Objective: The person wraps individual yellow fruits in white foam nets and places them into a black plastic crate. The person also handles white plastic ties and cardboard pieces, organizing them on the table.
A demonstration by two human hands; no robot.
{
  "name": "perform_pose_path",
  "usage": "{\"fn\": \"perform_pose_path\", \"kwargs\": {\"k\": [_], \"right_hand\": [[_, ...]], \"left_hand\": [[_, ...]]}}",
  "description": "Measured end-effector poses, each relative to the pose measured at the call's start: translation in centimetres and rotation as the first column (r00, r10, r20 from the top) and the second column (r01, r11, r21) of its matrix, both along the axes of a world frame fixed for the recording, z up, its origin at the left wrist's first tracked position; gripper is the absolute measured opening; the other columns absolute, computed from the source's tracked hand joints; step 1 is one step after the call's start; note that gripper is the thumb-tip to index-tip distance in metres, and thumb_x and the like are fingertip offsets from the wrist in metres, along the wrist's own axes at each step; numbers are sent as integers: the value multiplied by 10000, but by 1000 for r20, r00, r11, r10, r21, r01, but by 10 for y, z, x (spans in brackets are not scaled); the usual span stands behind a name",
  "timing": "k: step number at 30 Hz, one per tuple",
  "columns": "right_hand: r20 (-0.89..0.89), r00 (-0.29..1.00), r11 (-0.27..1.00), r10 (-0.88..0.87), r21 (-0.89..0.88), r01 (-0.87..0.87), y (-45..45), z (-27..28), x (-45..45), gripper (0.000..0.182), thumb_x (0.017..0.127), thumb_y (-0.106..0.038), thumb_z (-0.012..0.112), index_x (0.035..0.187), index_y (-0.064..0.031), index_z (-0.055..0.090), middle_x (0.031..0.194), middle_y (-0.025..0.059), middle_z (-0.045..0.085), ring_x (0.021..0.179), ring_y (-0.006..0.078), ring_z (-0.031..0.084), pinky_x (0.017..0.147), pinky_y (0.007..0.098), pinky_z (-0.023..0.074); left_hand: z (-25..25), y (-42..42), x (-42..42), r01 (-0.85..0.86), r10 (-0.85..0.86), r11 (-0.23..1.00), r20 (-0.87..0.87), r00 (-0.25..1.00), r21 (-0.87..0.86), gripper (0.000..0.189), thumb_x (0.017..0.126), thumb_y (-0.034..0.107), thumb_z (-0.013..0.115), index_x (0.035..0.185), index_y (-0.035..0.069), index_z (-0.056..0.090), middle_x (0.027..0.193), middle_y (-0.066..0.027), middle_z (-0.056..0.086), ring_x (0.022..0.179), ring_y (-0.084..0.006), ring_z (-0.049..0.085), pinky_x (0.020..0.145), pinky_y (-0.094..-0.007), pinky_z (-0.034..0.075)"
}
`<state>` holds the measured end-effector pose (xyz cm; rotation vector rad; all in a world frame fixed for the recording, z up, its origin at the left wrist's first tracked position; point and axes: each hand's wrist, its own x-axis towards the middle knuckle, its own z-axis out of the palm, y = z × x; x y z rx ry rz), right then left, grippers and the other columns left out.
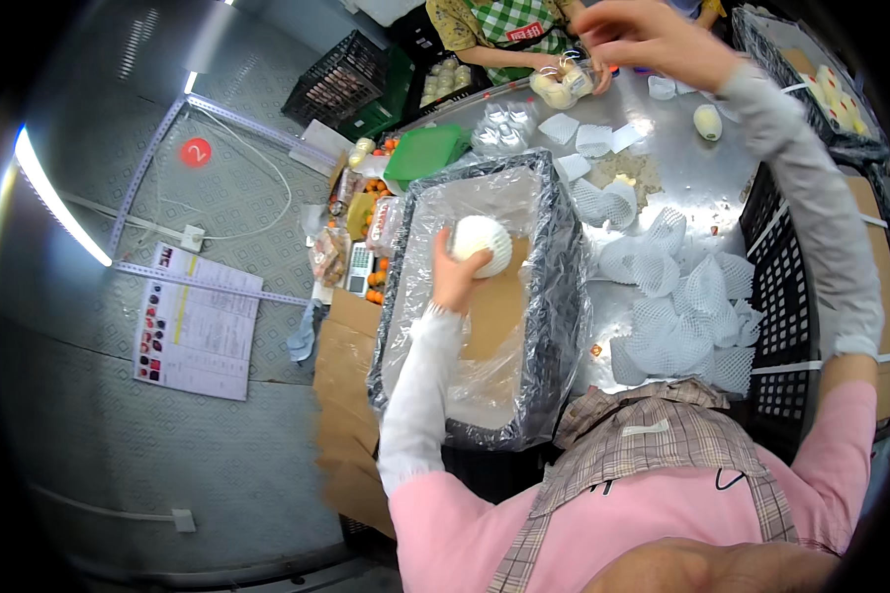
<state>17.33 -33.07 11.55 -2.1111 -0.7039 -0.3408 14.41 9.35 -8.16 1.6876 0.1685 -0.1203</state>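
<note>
My left hand (456, 278) grips a round pale fruit in a white foam net sleeve (482, 246). It is held over a dark plastic crate (556, 296) lined with clear plastic film, with brown cardboard (493, 319) at the bottom. Whether the fruit touches the crate floor, I cannot tell. My right hand (656, 37), blurred, is raised at the top edge over the far side of the metal table (638, 174). A gap shows between its thumb and fingers, with nothing visible in them. Beneath that arm a pale yellow melon (707, 122) lies on the table.
Empty foam net sleeves (667, 326) are heaped right of the crate. A black crate (782, 319) stands at the right. Across the table, a co-worker's hands (601, 74) hold bagged pale fruit (560, 85). A green box (426, 152), small oranges (375, 278) and a cardboard flap (348, 385) lie left.
</note>
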Motion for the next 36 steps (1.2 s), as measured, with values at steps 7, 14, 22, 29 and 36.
{"fn": "perform_pose_path", "kwargs": {"k": [7, 14, 22, 29, 36], "right_hand": [[-118, 938, 926, 326, 240, -291, 136, -117, -115, 564, 832, -288, 782, 1308, -53, 591, 1115, 81, 630, 869, 158, 662, 740, 298, 550], [-157, 968, 869, -193, 431, 244, 98, -199, -182, 269, 962, -210, 637, 1154, -32, 703, 951, 69, 725, 789, 218, 702, 704, 299, 538], [-300, 573, -270, 763, 657, 704, 16, -285, -216, 354, 1044, -248, 507, 1263, 15, 595, 1172, 121, 693, 1030, 237, 686, 841, 361, 600], [-767, 639, 74, -57, 635, 769, -50, -398, -224, 256, 981, -199, 566, 1138, -16, 652, 1051, 95, 702, 957, 200, 679, 868, 306, 538], [-225, 597, 594, -770, 87, 800, -15, -293, -214, 404, 863, -205, 695, 1238, -89, 598, 1071, 120, 658, 908, 265, 677, 782, 353, 529]], "left_hand": [[73, -106, -161, -207, 85, 972, 650, 755, 113, 1013, 709, -3, 764, 1540, 31, 185, 1397, -188, 409, 1234, -294, 536, 1014, -413, 495], [0, -178, -196, -144, 111, 989, 567, 816, 14, 1020, 717, 16, 810, 1524, 14, 186, 1418, -189, 371, 1237, -291, 504, 1051, -402, 435], [-84, -229, -151, 151, -404, 632, -158, 901, -760, 653, 903, 427, 650, 1396, 36, 479, 1379, -129, 535, 1237, -274, 533, 1095, -443, 410], [-110, -216, -138, -104, -467, 473, -349, 813, -875, 590, 932, 533, 563, 1363, 131, 520, 1329, -86, 570, 1175, -267, 555, 1066, -523, 422], [-132, -216, -148, 92, -246, 746, -144, 959, -659, 494, 1068, 391, 483, 1426, 56, 422, 1356, -112, 548, 1226, -243, 561, 995, -418, 484]]}}
